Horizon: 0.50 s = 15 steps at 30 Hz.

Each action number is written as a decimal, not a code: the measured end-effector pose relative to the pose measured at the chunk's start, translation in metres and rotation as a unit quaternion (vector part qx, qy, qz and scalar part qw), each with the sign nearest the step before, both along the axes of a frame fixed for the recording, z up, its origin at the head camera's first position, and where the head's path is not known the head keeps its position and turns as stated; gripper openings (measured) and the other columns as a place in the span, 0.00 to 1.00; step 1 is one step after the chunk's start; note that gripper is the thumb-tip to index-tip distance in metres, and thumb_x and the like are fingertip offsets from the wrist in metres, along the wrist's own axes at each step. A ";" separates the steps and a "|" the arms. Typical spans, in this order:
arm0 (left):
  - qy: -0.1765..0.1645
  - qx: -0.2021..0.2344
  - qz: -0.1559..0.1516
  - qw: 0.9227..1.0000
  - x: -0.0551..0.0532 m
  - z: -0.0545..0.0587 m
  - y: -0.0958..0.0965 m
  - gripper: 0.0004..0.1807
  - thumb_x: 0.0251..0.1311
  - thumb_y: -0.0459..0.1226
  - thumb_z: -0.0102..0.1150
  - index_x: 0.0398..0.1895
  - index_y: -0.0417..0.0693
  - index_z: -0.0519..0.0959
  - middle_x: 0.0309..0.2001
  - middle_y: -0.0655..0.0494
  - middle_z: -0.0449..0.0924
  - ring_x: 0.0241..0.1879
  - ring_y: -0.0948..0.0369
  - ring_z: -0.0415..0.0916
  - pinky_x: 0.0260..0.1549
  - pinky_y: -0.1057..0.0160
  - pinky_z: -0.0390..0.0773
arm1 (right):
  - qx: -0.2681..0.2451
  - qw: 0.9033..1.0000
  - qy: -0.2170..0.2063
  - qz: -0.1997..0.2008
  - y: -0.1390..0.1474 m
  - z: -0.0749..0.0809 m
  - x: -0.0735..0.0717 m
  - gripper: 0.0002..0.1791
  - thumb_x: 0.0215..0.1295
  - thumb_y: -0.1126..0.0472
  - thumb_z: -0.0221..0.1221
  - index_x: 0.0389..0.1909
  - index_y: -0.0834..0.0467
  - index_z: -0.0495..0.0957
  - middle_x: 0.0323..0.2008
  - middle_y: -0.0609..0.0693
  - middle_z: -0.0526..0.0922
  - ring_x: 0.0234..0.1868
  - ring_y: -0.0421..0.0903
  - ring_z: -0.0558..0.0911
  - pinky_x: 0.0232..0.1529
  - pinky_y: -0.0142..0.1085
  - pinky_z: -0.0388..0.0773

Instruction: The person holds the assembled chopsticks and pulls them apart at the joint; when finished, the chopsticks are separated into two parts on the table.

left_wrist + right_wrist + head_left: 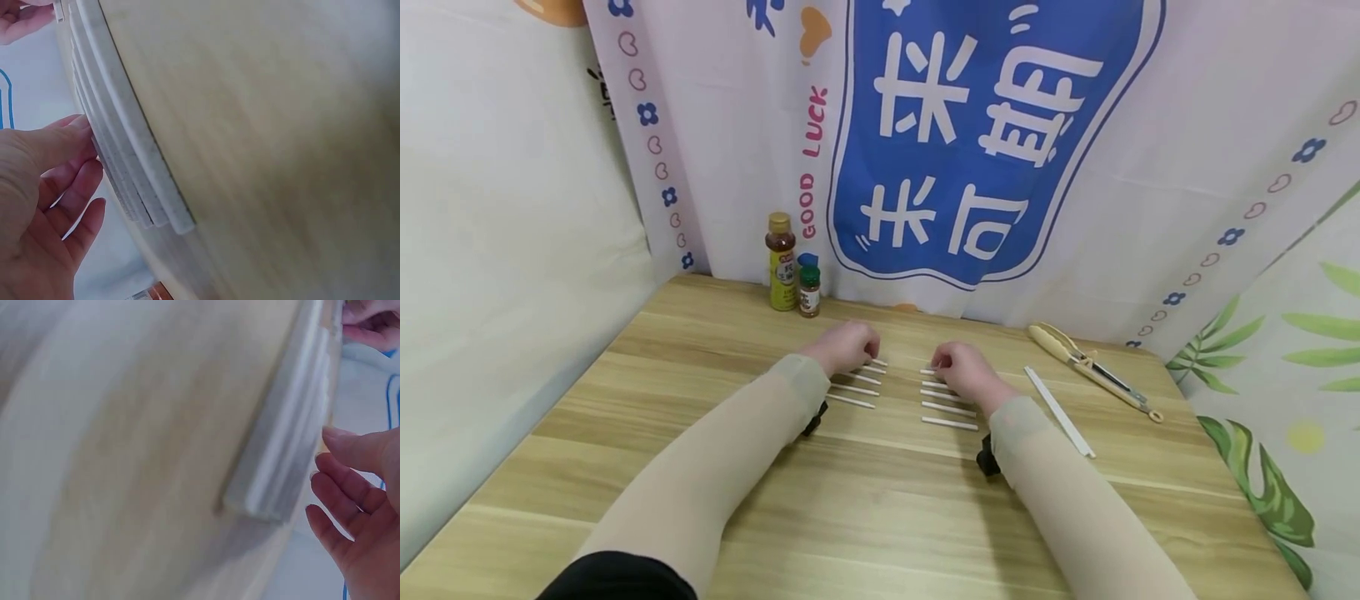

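Observation:
Two rows of short, thin white sticks lie on the wooden table, a left row [852, 402] and a right row [949, 423]. At the far end of the left row is my left hand [846, 346]. Its thumb and index finger pinch the outermost stick in the left wrist view, where several sticks [134, 134] lie side by side. My right hand [967, 375] is at the far end of the right row. In the right wrist view its thumb and fingers [340, 531] are spread beside the sticks [275, 450], with no stick seen between them.
A yellow-labelled bottle [782, 271] and a small green-capped jar [809, 293] stand at the back left. On the right lie a longer white strip [1058, 412] and cream-handled tongs [1093, 371]. A printed curtain [737, 167] hangs behind the table.

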<state>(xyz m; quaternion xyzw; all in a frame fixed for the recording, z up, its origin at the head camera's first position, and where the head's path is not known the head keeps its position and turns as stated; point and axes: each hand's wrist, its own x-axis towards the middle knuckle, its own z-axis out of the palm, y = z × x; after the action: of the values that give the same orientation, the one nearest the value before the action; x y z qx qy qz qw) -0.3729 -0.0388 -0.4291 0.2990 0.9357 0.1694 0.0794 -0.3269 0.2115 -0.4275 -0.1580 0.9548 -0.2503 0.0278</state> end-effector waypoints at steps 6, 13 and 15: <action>0.004 0.000 0.005 1.000 0.002 -0.002 0.002 0.08 0.61 0.31 0.64 0.27 0.52 0.81 0.32 0.60 0.79 0.35 0.59 0.74 0.40 0.59 0.74 | -0.020 0.999 0.003 -0.049 0.033 0.016 0.007 0.05 0.60 0.71 0.60 0.38 0.64 0.78 0.32 0.54 0.77 0.36 0.51 0.75 0.39 0.45 0.73; 0.009 0.001 -0.003 1.000 0.004 -0.001 0.003 0.07 0.61 0.30 0.64 0.28 0.50 0.82 0.31 0.60 0.78 0.35 0.59 0.74 0.40 0.58 0.74 | 0.095 0.992 -0.009 -0.078 0.095 0.042 0.025 0.07 0.51 0.72 0.62 0.24 0.61 0.73 0.25 0.53 0.76 0.28 0.51 0.75 0.32 0.44 0.74; 0.007 0.000 -0.002 1.000 0.004 -0.001 0.003 0.07 0.61 0.30 0.63 0.28 0.50 0.82 0.31 0.59 0.78 0.35 0.59 0.74 0.40 0.58 0.74 | 0.125 0.988 -0.049 -0.082 0.109 0.050 0.034 0.08 0.50 0.71 0.62 0.22 0.60 0.72 0.24 0.52 0.74 0.26 0.49 0.73 0.29 0.42 0.72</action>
<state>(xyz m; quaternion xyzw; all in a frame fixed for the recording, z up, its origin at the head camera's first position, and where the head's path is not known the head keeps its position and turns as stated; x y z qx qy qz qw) -0.3692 -0.0361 -0.4298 0.3019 0.9357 0.1676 0.0731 -0.2928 0.3201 -0.3777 -0.0621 0.9857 -0.1379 0.0738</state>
